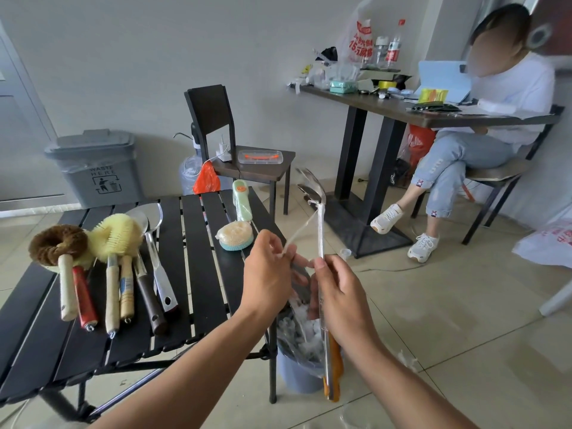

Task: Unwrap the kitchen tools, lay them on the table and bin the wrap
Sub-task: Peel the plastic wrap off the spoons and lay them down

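- Right hand, centre frame: fingers curled round a long steel ladle with an orange handle, held upright over the lined grey-blue bin.
- Left hand: fingers pinch a taut strand of clear wrap, attached near the ladle's bowl.
- Several bare brushes and spatulas lie at left on the black slatted desk.
- The green-handled brush and round sponge appear to be wrapped and are judged outstanding.

Brushes on table; bin at its right

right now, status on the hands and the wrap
Left hand pinches wrap strand, stretched off the spoons. Right hand grips their handles. Blue bin directly below, nothing in the way.
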`<action>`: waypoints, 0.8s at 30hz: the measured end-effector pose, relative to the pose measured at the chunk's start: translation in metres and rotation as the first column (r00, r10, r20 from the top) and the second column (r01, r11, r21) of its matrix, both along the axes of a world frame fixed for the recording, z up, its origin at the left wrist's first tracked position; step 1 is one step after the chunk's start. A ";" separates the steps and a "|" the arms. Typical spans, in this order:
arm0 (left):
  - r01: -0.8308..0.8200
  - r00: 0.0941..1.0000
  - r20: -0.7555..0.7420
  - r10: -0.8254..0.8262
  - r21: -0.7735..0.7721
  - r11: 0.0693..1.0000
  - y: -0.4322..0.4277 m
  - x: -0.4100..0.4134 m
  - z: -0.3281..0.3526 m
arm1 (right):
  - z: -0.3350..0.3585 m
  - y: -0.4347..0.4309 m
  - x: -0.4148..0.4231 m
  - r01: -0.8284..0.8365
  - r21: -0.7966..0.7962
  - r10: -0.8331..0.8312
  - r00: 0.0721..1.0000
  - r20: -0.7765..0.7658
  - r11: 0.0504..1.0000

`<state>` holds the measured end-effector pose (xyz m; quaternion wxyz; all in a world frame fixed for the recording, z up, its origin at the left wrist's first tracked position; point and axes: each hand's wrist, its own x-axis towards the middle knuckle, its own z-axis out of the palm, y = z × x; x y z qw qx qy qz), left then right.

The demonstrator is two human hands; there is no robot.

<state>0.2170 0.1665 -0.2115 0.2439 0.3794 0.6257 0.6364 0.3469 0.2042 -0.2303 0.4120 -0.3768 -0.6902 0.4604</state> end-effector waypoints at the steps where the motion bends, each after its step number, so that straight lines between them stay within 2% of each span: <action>1: -0.007 1.000 0.014 0.007 -0.003 1.000 0.002 0.000 -0.001 | -0.001 0.000 -0.002 -0.002 -0.020 0.001 1.000 -0.017 1.000; 6: -0.012 0.998 -0.068 0.009 -0.048 0.999 0.009 0.002 -0.007 | -0.006 0.004 -0.006 0.001 -0.261 -0.043 0.987 -0.156 0.965; 8: 0.006 0.999 -0.050 -0.009 -0.053 0.999 0.009 0.003 -0.008 | -0.007 0.006 -0.006 -0.025 -0.298 -0.035 0.981 -0.192 0.954; 15: -0.003 0.988 -0.155 -0.009 -0.082 0.997 0.009 0.000 -0.002 | -0.004 0.005 -0.006 -0.057 -0.213 0.024 0.987 -0.158 0.975; 19: 0.068 0.983 -0.169 -0.070 -0.018 0.998 0.009 -0.013 0.007 | 0.007 0.007 -0.001 -0.081 -0.193 0.055 0.989 -0.138 0.978; 24: -0.018 0.952 -0.305 0.021 0.011 1.000 0.009 -0.016 0.011 | 0.016 0.012 0.002 -0.081 -0.172 0.069 0.995 -0.072 0.982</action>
